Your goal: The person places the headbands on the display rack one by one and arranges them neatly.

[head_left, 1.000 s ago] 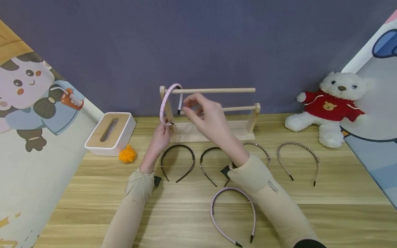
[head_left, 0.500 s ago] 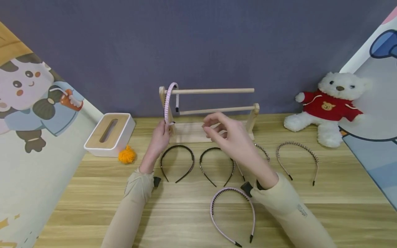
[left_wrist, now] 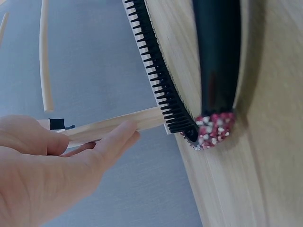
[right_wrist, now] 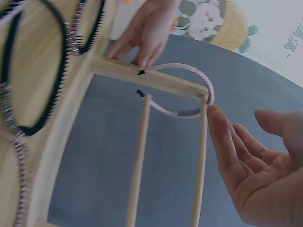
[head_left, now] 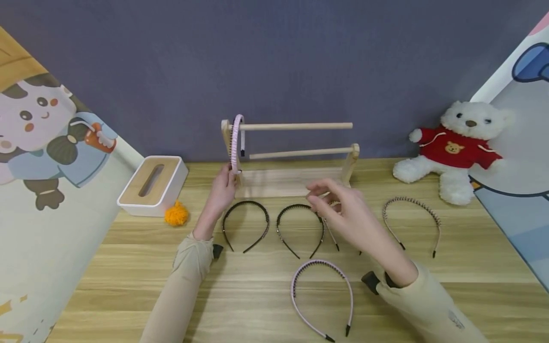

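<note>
A pink wrapped headband [head_left: 234,143] hangs over the upper bar of a wooden rack [head_left: 296,126], close to its left end. My left hand [head_left: 223,188] grips the rack's left side post [left_wrist: 106,127], thumb on one side and fingers on the other. Beside that thumb, in the left wrist view, is a black headband tip [left_wrist: 57,124]. My right hand [head_left: 347,209] holds nothing; its fingers are loosely bent, above a partly hidden headband on the table. A black headband [head_left: 246,202] and a second black headband [head_left: 296,206] lie before the rack.
Nearer the front lies another pink headband [head_left: 293,288]. A beaded headband [head_left: 411,198] rests on the right. On the left stand a tissue box [head_left: 128,196] and an orange pompom [head_left: 176,214]. A white teddy bear [head_left: 454,145] in red sits at the right.
My right hand has drawn away from the rack, down and to the right. The hanging headband has shifted slightly left and now sits more edge-on. My left hand stays at the post.
</note>
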Motion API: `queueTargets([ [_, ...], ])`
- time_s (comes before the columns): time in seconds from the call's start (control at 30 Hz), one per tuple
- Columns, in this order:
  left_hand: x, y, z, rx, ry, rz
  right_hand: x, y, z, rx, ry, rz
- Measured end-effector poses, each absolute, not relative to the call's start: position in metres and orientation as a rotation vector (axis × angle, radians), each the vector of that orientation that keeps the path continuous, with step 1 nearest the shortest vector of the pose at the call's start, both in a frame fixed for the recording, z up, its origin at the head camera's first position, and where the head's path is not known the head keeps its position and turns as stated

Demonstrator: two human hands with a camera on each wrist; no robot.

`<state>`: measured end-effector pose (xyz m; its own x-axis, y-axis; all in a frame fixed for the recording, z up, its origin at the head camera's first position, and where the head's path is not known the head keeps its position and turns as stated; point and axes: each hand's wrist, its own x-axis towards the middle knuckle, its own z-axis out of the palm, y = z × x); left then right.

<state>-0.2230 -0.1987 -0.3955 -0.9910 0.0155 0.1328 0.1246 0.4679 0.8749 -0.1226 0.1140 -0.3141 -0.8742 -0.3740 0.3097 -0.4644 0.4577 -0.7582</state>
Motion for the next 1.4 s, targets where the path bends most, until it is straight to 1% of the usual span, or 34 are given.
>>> queueTargets([
  [0.33,-0.224,-0.199,-0.394,-0.129,-2.590,-1.565,-0.105,0.138,-0.337,0.715,-2.708,1.169],
  [0.5,-0.224,-0.199,-0.393,-0.138,-2.597,-1.532,-0.101,0.146,-0.350,0.752,-2.768,1.103],
  [0.93,-0.226,-0.199,-0.391,-0.121,-2.606,-1.570,-0.094,0.157,-0.377,0.894,-2.860,1.107],
  [1.4,-0.224,-0.200,-0.394,-0.127,-2.620,-1.537,-0.087,0.165,-0.398,0.922,-2.954,1.181],
])
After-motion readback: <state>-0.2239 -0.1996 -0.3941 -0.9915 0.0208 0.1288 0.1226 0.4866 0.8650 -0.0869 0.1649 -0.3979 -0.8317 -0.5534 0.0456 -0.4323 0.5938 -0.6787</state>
